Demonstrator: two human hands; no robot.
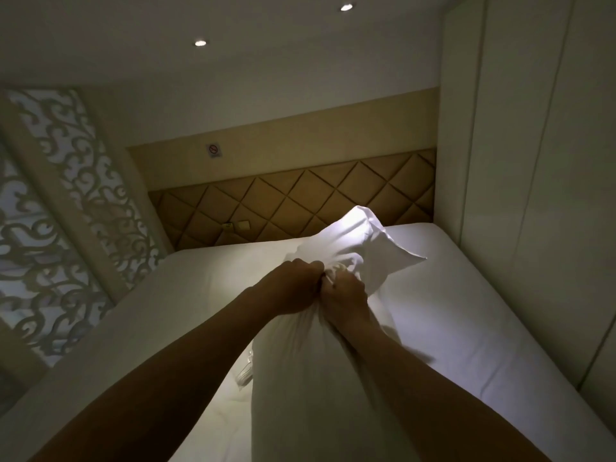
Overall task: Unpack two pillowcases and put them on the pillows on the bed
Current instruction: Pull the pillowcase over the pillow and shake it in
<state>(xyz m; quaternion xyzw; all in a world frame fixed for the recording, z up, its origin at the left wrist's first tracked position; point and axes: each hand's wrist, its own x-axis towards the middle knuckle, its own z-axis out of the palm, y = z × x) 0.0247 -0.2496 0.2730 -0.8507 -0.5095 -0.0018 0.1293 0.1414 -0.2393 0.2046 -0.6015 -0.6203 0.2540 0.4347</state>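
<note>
Dim, ceiling-spot lit, wide-angle warped

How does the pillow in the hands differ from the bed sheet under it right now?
The pillow is held up off the bed, gripped by the left hand and the right hand; the bed sheet lies flat. The pillow's fabric is bunched and creased where the hands grip it; the bed sheet looks mostly smooth. Both are white.

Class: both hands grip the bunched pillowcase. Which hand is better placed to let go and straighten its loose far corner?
Probably the right hand: the corner of the pillowcase juts out rightwards, on its side; the left hand can hold the bunch.
</note>
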